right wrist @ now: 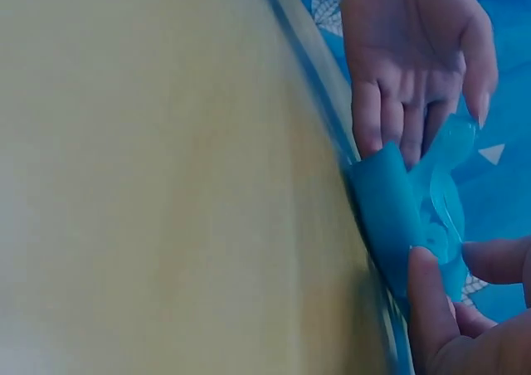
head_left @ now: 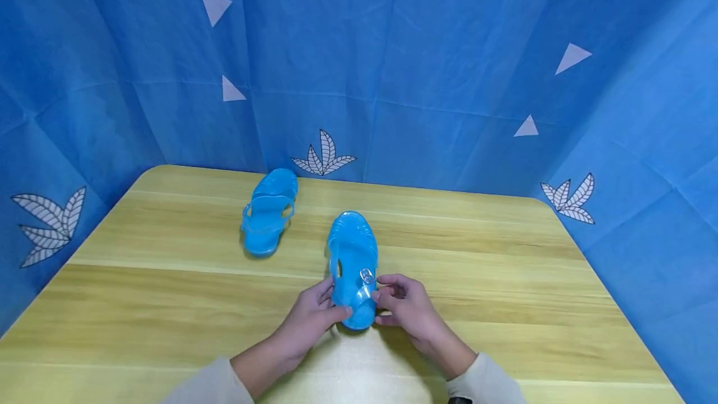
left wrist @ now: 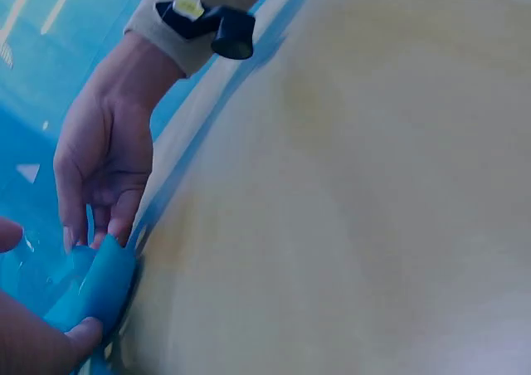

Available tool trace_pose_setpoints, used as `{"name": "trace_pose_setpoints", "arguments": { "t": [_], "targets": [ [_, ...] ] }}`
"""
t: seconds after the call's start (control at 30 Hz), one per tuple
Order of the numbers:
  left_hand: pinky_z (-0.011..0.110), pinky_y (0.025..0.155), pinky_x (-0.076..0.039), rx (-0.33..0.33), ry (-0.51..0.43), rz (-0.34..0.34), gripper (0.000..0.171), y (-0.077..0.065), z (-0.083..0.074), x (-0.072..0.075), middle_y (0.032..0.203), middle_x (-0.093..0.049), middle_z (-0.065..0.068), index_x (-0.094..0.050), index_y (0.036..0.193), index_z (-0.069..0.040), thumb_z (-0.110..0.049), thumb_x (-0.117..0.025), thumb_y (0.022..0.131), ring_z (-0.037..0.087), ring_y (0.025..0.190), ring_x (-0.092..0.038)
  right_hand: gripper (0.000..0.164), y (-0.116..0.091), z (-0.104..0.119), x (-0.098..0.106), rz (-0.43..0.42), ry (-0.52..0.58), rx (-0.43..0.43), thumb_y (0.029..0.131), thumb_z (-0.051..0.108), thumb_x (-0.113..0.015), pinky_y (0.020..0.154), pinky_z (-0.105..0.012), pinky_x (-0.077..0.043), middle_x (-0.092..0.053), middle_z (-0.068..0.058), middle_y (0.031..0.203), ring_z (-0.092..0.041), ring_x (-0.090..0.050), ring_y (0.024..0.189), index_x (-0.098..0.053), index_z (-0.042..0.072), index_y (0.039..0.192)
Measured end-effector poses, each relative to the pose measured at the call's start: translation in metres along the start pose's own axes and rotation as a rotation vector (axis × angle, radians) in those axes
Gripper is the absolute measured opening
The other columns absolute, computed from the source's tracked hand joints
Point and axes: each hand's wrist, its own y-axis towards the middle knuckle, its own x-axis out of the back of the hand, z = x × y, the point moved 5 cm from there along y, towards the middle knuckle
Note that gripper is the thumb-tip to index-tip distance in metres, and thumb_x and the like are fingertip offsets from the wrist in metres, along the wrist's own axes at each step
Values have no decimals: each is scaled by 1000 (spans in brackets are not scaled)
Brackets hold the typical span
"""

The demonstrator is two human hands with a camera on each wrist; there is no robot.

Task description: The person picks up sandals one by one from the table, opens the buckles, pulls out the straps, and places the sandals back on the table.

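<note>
Near sandal [head_left: 351,260]: on the near half of the table [head_left: 505,292], toe far, heel near, just right of and nearer than the far sandal [head_left: 267,211].
Left hand [head_left: 310,313]: thumb over the heel end, fingers curled against the left side.
Right hand [head_left: 409,307]: thumb and forefinger pinch the strap [head_left: 363,293] beside the buckle [head_left: 366,276].
Strap work: we judge the strap is being handled at its buckle side — the next move calls for a steady heel and careful fingertips.
Hidden parts: several fingertips; whether the strap is fastened — we cannot tell.
</note>
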Motion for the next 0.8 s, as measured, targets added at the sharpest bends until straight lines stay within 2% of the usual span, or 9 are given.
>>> {"name": "trace_pose_setpoints", "arguments": {
  "t": [0.1, 0.2, 0.23, 0.3, 0.4, 0.47, 0.57, 0.8],
  "targets": [
    [47, 108, -30, -33, -2, -35, 76, 15, -3, 4, 148, -28, 27, -13, 146, 9, -9, -58, 88, 37, 136, -29, 37, 12, 5, 1, -50, -12, 16, 89, 3, -59, 68, -36, -57, -53, -14, 97, -17, -58, 80, -49, -11, 122],
    [47, 108, -30, -28, 9, -73, 75, 28, -6, 7, 150, -27, 24, -13, 147, 6, -9, -56, 88, 35, 137, -29, 35, 25, 9, 2, -85, -28, 22, 89, 1, -58, 67, -35, -57, -54, -16, 100, -18, -59, 81, -51, -11, 121],
    [46, 107, -31, -25, 18, -84, 75, 32, -7, 8, 150, -27, 23, -14, 148, 5, -9, -56, 88, 34, 137, -30, 34, 29, 11, 3, -93, -36, 24, 89, 1, -58, 67, -35, -57, -55, -17, 101, -18, -59, 81, -52, -11, 121],
    [44, 104, -38, -18, 41, -110, 75, 40, -10, 10, 148, -33, 21, -15, 148, 3, -9, -55, 86, 33, 131, -40, 34, 37, 13, 4, -102, -52, 31, 90, 1, -58, 68, -35, -57, -55, -18, 103, -19, -60, 83, -52, -11, 121],
    [43, 105, -37, -29, 74, -137, 75, 53, -12, 13, 148, -34, 18, -17, 148, 2, -7, -54, 84, 30, 129, -42, 35, 49, 16, 5, -114, -77, 38, 91, 2, -57, 69, -35, -57, -56, -20, 105, -20, -60, 85, -52, -10, 123],
    [44, 106, -35, -45, 87, -149, 75, 62, -13, 15, 148, -34, 18, -18, 148, 2, -5, -54, 82, 30, 130, -40, 35, 56, 17, 7, -125, -92, 42, 91, 2, -57, 69, -34, -57, -56, -21, 107, -20, -60, 86, -51, -10, 124],
    [47, 111, -26, -63, 107, -160, 74, 73, -15, 17, 151, -30, 17, -19, 148, 1, -5, -53, 82, 30, 138, -30, 35, 67, 19, 8, -140, -111, 46, 92, 3, -56, 69, -32, -56, -57, -21, 108, -20, -60, 87, -51, -9, 125],
    [48, 110, -27, -80, 170, -168, 69, 92, -23, 22, 148, -36, 17, -24, 147, 1, -7, -54, 86, 31, 137, -32, 35, 84, 24, 10, -175, -158, 43, 94, 6, -55, 70, -32, -56, -56, -18, 109, -20, -59, 90, -52, -6, 126]
  ]
}}
